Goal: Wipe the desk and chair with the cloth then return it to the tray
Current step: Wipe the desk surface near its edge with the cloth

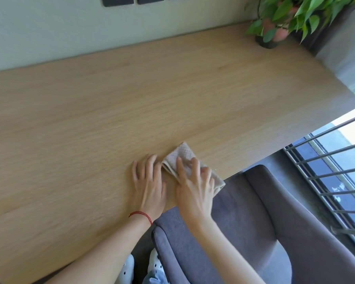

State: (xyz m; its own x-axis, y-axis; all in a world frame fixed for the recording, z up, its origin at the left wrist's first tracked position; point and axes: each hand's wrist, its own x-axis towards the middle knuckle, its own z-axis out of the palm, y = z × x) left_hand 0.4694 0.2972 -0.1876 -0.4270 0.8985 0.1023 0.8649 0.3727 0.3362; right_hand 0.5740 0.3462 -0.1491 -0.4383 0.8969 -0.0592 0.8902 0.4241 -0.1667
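A folded beige cloth (181,155) lies on the light wooden desk (111,111) close to its front edge. My right hand (195,185) presses flat on the cloth with fingers spread over it. My left hand (149,183), a red string around its wrist, rests flat on the bare wood just left of the cloth, its fingertips touching the cloth's left edge. A grey upholstered chair (264,222) stands below the desk's front edge, under my right forearm. No tray is in view.
A potted green plant (279,19) stands at the desk's far right corner. A pale wall (90,27) runs behind the desk. A window with metal bars (336,171) is at the right. White shoes (129,267) show on the floor below.
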